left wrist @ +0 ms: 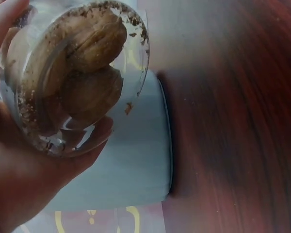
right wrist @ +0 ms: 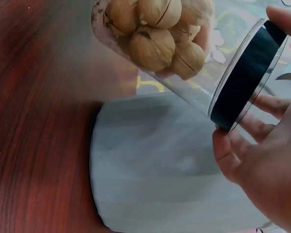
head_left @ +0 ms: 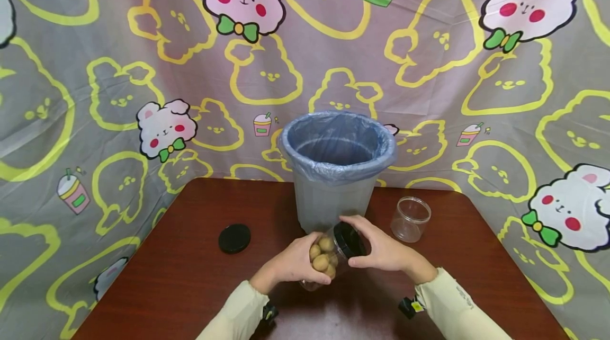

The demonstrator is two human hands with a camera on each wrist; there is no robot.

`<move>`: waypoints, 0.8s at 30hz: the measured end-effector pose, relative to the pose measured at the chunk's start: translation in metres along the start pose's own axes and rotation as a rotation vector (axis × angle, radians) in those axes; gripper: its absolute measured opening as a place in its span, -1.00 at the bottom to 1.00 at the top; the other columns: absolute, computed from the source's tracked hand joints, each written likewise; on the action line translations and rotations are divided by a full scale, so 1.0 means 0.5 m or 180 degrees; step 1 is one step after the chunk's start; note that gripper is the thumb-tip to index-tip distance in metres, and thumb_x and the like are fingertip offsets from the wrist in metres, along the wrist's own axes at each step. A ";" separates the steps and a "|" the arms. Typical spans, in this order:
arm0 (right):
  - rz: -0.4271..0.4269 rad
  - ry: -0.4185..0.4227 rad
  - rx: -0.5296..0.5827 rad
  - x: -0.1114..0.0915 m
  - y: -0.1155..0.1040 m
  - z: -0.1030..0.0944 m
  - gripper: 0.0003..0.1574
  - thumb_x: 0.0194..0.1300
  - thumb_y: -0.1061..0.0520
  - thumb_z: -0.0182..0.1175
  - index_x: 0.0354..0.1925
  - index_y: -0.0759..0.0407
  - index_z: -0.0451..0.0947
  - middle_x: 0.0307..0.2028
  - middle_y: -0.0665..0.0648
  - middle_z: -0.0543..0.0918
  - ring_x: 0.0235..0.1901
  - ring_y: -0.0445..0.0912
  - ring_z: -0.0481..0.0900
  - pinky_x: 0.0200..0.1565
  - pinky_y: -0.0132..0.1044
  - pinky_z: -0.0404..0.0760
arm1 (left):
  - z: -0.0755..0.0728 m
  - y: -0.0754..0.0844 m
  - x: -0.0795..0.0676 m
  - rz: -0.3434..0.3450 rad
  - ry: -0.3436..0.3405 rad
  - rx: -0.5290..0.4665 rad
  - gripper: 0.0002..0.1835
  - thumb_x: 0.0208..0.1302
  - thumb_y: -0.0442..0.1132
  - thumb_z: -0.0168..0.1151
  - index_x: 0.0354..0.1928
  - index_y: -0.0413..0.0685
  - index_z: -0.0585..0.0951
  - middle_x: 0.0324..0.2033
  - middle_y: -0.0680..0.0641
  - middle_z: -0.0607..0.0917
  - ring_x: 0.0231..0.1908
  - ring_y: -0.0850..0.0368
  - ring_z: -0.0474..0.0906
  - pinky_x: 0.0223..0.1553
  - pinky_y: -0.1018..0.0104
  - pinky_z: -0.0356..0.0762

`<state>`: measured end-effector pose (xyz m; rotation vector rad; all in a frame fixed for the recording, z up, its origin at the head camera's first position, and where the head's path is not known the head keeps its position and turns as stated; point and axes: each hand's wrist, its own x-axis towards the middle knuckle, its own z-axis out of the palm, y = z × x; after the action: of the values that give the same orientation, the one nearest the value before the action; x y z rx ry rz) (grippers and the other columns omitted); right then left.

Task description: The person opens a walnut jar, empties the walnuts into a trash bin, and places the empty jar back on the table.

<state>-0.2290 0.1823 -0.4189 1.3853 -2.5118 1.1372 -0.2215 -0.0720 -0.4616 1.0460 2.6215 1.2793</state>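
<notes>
A clear jar (head_left: 312, 285) with several walnuts (head_left: 321, 262) inside is held tilted in front of the bin, its black lid (head_left: 349, 239) pointing up and to the right. My left hand (head_left: 294, 261) grips the jar's body near its bottom, thumb and fingers around it. On the lid's edge my right hand (head_left: 385, 249) has its thumb and fingertips. In the right wrist view the lid (right wrist: 245, 77) sits over the jar's mouth, and the walnuts (right wrist: 153, 48) lie toward the bottom. Dark crumbs cling to the jar's base (left wrist: 133, 29) in the left wrist view.
Behind the hands stands a grey bin (head_left: 329, 199) lined with a blue plastic bag (head_left: 329, 170). Another clear jar (head_left: 411, 219), without a lid, is at its right. A loose black lid (head_left: 234, 238) lies on the brown table (head_left: 190, 276) to the left. A patterned cloth (head_left: 305, 54) hangs behind.
</notes>
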 end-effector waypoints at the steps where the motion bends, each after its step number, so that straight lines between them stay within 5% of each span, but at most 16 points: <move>1: 0.0064 0.0009 -0.0023 -0.001 -0.001 0.000 0.04 0.03 0.05 0.41 0.36 0.29 0.13 0.25 0.15 0.29 0.18 0.05 0.30 0.14 -0.07 0.35 | 0.001 0.000 0.001 -0.0020 0.0020 0.0032 -0.14 -0.29 0.08 0.58 0.11 -0.02 0.41 -0.23 0.15 0.56 -0.29 0.32 0.51 -0.27 0.43 0.49; 11: 0.0657 0.0284 -0.0205 -0.002 -0.011 0.011 -0.06 0.14 -0.11 0.31 0.35 0.22 0.19 0.22 0.14 0.35 0.16 0.04 0.35 0.09 0.00 0.39 | 0.005 0.006 0.005 -0.0164 0.0189 0.0206 -0.07 -0.29 0.15 0.56 0.17 -0.03 0.38 -0.20 0.13 0.55 -0.27 0.30 0.50 -0.26 0.41 0.48; 24: 0.0380 0.0302 -0.0111 -0.002 -0.013 0.003 -0.06 0.09 -0.05 0.37 0.32 0.24 0.21 0.17 0.11 0.40 0.04 0.02 0.44 0.01 -0.12 0.44 | 0.001 0.006 0.005 -0.0087 0.0129 0.0030 -0.10 -0.29 0.09 0.57 0.15 -0.05 0.40 -0.21 0.12 0.57 -0.29 0.31 0.52 -0.26 0.41 0.50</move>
<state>-0.2230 0.1799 -0.4166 1.1586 -2.5640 1.1434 -0.2216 -0.0688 -0.4590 0.9925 2.6641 1.2973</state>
